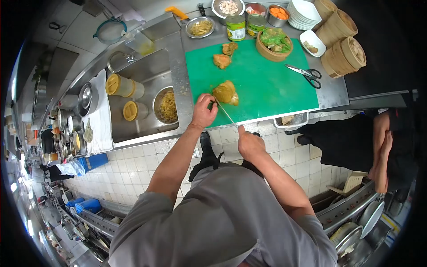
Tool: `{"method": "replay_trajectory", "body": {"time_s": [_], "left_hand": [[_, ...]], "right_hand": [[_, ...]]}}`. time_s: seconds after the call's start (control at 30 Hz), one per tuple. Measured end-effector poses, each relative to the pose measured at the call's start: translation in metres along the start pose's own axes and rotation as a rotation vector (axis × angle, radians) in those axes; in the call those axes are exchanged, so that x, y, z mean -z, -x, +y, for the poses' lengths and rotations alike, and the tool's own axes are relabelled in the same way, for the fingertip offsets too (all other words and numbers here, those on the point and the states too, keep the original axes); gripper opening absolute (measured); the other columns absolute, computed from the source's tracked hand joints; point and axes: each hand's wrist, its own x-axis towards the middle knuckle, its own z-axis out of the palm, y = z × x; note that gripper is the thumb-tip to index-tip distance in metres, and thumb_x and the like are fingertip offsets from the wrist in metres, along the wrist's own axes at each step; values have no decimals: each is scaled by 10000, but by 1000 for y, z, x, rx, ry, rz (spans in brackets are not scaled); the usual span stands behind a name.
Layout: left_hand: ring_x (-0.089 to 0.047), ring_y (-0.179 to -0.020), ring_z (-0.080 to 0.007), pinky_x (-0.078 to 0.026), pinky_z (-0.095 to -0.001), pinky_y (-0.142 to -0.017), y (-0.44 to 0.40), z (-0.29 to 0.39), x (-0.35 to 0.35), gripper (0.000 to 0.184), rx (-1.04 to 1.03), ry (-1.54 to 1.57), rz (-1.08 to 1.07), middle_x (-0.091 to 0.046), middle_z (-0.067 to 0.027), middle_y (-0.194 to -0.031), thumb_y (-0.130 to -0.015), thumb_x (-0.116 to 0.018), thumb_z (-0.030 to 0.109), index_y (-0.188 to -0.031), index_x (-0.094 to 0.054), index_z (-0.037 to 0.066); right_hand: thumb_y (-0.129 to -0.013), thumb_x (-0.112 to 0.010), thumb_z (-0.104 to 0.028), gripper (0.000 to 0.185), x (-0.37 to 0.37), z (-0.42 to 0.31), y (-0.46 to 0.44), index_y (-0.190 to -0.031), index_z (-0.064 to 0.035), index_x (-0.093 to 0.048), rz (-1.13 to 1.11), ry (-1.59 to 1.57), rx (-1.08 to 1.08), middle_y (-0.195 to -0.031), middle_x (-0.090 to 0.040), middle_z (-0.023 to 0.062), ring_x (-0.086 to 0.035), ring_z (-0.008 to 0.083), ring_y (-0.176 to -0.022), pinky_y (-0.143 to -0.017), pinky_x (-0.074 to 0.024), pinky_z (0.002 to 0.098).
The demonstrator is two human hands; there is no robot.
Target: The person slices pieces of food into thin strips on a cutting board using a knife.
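Note:
My right hand (250, 144) is wrapped around the handle of a knife (227, 114). Its thin blade points up and left across the front edge of a green cutting board (275, 80). Close to the blade's tip, my left hand (205, 110) has its fingers curled together; whatever they pinch is too small to make out. Just beyond the fingertips lies a yellow-brown lump that looks like pickled vegetable (225, 92). Farther back on the board are orange-brown pieces of food (222, 61), a bamboo steamer (272, 57) with green leaves, and black-handled scissors (307, 74).
At left, a sink (151, 80) holds yellow-lidded containers (119, 85) and a bowl of shredded food (167, 107). Cans (235, 28), bowls, white plates (304, 13) and bamboo steamers (342, 58) line the back. Another person's arms (381, 147) are at right.

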Motion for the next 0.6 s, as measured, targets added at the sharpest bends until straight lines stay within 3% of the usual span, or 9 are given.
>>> {"method": "replay_trajectory", "body": {"time_s": [0.07,0.13,0.27,0.43,0.53,0.6], "left_hand": [[-688,-959,-336,-603,-399,-818,-2,1,-3,222,12,11,2,-663,-178,-1071,-845,-722,-27,-1046,-638,15],[-658,-1011,-406,-557,-469,-899,0,1,-2,210,67,35,-3,-658,-194,-1067,-831,-710,-2,-1028,-639,14],[-656,-1017,-406,-557,-470,-897,-2,-2,-3,211,54,20,1,-659,-194,-1064,-832,-712,-1,-1029,-639,16],[-652,-1047,-408,-555,-472,-924,2,-4,-3,226,42,31,-32,-661,-196,-1088,-842,-711,13,-1058,-644,16],[-677,-956,-351,-586,-419,-827,-2,4,-2,247,15,-23,9,-659,-181,-1073,-840,-710,-25,-1077,-651,9],[-676,-957,-352,-585,-420,-828,-3,8,-3,250,-2,-41,17,-659,-180,-1074,-842,-709,-23,-1083,-653,10]], "right_hand": [[-962,-529,-7,281,0,3,0,-1242,7,-506,12,2,-1,-1052,-763,280,-769,452,-1004,-878,-601,553],[-960,-534,-8,286,9,2,21,-1244,6,-500,-42,1,-25,-1050,-764,275,-768,456,-1008,-887,-598,554],[-972,-530,-24,285,8,9,35,-1255,-3,-498,-133,15,-96,-1088,-762,288,-759,467,-1028,-915,-592,553],[-998,-482,-69,284,-10,8,-17,-1274,-4,-498,-80,-27,-34,-1093,-759,292,-745,470,-1074,-939,-573,568],[-1009,-459,-89,283,-2,12,-18,-1275,-1,-503,-70,-34,-11,-1083,-758,293,-741,469,-1077,-937,-566,577],[-1015,-451,-98,279,4,19,-14,-1269,1,-508,-61,-13,5,-1078,-758,295,-741,469,-1071,-934,-565,579]]}}
